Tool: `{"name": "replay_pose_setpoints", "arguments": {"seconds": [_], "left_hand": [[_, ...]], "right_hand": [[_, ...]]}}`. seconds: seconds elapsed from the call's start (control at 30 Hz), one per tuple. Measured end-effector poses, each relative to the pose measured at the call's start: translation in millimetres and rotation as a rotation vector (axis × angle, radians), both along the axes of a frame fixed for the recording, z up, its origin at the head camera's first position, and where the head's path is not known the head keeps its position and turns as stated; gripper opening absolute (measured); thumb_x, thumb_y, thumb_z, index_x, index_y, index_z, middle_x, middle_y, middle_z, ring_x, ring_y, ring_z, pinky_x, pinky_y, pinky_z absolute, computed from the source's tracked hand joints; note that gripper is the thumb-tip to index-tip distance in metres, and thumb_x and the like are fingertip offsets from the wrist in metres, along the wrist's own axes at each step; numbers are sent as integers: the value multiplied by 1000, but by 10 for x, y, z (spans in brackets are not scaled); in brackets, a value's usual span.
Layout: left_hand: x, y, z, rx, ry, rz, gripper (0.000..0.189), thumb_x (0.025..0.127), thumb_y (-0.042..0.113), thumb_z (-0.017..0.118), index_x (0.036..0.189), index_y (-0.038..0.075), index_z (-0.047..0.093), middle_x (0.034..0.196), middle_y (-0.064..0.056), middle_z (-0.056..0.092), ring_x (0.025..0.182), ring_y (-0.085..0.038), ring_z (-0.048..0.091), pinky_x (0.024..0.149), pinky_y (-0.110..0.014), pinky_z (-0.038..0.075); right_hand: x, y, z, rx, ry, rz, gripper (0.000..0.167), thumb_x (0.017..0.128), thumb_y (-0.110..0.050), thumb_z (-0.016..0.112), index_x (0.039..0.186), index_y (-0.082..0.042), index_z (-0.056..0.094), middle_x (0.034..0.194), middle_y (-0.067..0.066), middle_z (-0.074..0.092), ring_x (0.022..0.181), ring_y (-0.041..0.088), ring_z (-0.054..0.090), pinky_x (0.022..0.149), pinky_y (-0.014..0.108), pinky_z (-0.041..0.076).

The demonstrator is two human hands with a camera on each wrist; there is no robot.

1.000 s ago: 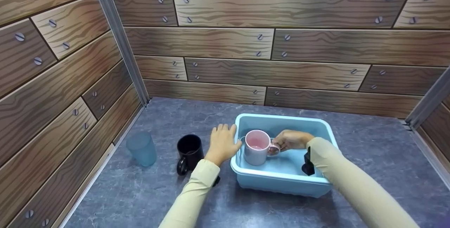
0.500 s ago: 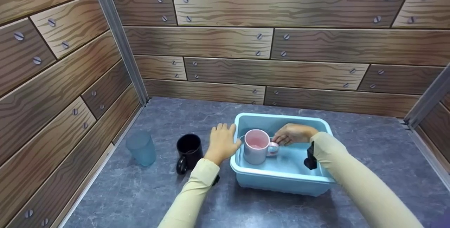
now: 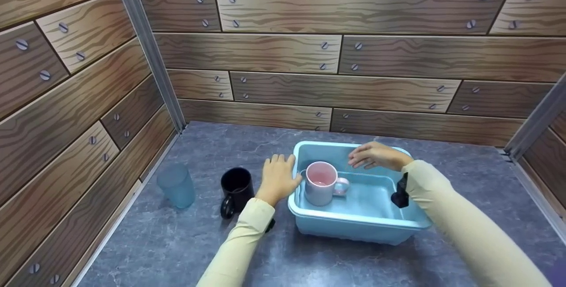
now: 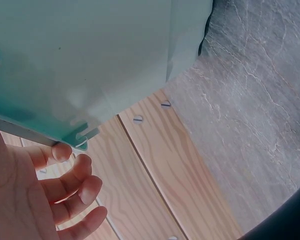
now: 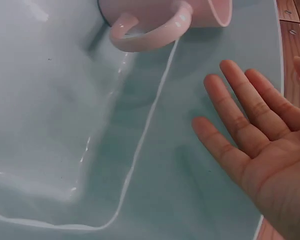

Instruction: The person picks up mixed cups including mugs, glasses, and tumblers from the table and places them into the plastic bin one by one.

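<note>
A mug [image 3: 319,194], white-grey outside and pink inside, stands upright in the left part of a light blue plastic tub [image 3: 353,223]. Its pink handle [image 5: 155,40] points right. My right hand [image 3: 378,155] is over the tub's back right part, fingers extended and nothing in them; in the right wrist view its fingertips [image 5: 205,127] are apart from the mug. At the tub's left rim rests my left hand [image 3: 278,178], thumb toward the inside. The left wrist view shows its relaxed fingers [image 4: 72,172] beside the rim corner, outside the wall.
A black mug [image 3: 236,185] stands on the grey marbled table [image 3: 177,251], left of my left hand. Farther left is a translucent blue cup [image 3: 177,185]. Wood-patterned walls [image 3: 283,52] enclose the back and sides.
My right hand has let go of the mug's handle and moved up and right, its fingers straightening. The mug stays in the tub. My left hand has kept its place at the rim.
</note>
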State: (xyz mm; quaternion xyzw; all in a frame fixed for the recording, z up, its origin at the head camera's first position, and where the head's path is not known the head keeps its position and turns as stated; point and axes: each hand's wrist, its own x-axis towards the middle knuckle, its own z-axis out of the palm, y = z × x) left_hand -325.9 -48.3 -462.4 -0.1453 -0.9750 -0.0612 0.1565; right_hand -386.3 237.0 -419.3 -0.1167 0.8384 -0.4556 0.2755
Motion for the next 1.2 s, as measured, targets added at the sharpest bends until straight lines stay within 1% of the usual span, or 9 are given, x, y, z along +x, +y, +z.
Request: {"name": "replay_pose_setpoints", "arguments": {"seconds": [0.1,0.2,0.43,0.53,0.67,0.77,0.9,1.07,1.2], "left_hand": [[0,-3,2,0,1,-1,40,83,40,56,111,11,55,104,-13,63,102,-30,56,86,-44,43],[4,-3,0,0,3,-4,40,83,40,56,110,11,54,103,-14,63,101,-30,56,85,-44,43],[8,-7,-3,20,7,-17,36,82,38,57,105,11,53,100,-13,62,98,-29,56,82,-42,42],[10,-6,-5,21,18,-18,36,82,38,58,104,10,54,99,-13,62,97,-29,56,82,-42,42],[15,-4,-4,17,25,-12,36,81,38,58,103,10,54,98,-13,62,96,-29,56,81,-42,42],[19,-4,-1,20,24,-12,36,81,38,59,104,10,54,99,-13,62,97,-29,56,82,-43,43],[19,-5,6,23,18,-14,37,82,38,58,106,10,54,101,-13,62,98,-29,56,83,-43,42],[19,-7,7,28,22,-17,38,81,39,58,107,10,55,100,-14,63,98,-30,56,83,-43,42],[25,-6,2,34,27,-18,38,81,38,59,106,10,55,99,-13,63,98,-30,56,83,-43,42]], "right_hand": [[28,28,66,-14,39,-3,45,97,-24,46,130,7,47,127,22,58,120,35,55,106,53,35],[62,61,128,-48,67,4,46,98,-25,42,130,8,46,125,19,60,118,31,57,105,52,36],[127,114,257,-154,102,1,50,95,-28,52,128,9,46,122,15,63,110,19,62,102,46,42],[166,125,312,-188,126,-6,49,95,-28,53,127,9,47,121,14,64,107,19,64,100,44,44],[228,157,382,-265,168,-17,45,95,-27,53,123,9,51,112,8,68,102,16,65,95,39,48],[280,198,423,-337,197,-31,40,96,-24,52,120,8,53,104,1,70,97,13,66,91,34,50],[345,278,462,-406,240,-47,36,97,-20,50,119,8,53,99,-4,71,96,13,67,87,31,52],[406,399,477,-487,281,-40,27,98,-15,47,115,3,58,99,-3,71,95,12,67,85,28,53],[449,488,461,-558,299,-26,24,98,-11,45,112,0,61,101,-1,72,94,11,67,84,27,53]]}}
